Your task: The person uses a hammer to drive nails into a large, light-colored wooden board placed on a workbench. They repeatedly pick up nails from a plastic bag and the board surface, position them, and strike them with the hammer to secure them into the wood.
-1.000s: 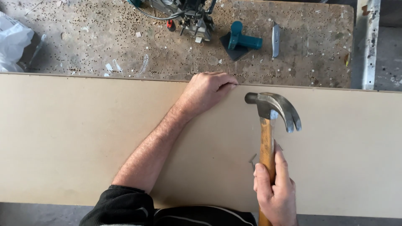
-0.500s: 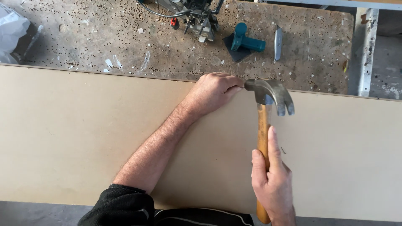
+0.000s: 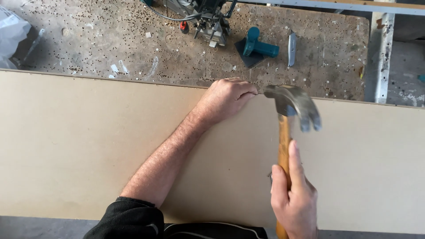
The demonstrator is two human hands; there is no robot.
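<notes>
Fingers of the left hand (image 3: pixel 226 98) were pinched at the board's (image 3: pixel 88 146) far edge, right hand (image 3: pixel 294 201) wrapped around the hammer (image 3: pixel 287 128), its head just right of them.

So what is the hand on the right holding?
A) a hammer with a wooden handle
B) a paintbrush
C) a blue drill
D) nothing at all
A: the right hand is wrapped around the wooden handle of a claw hammer, whose metal head is up by the far edge of the tan board, close to the left hand.
</notes>
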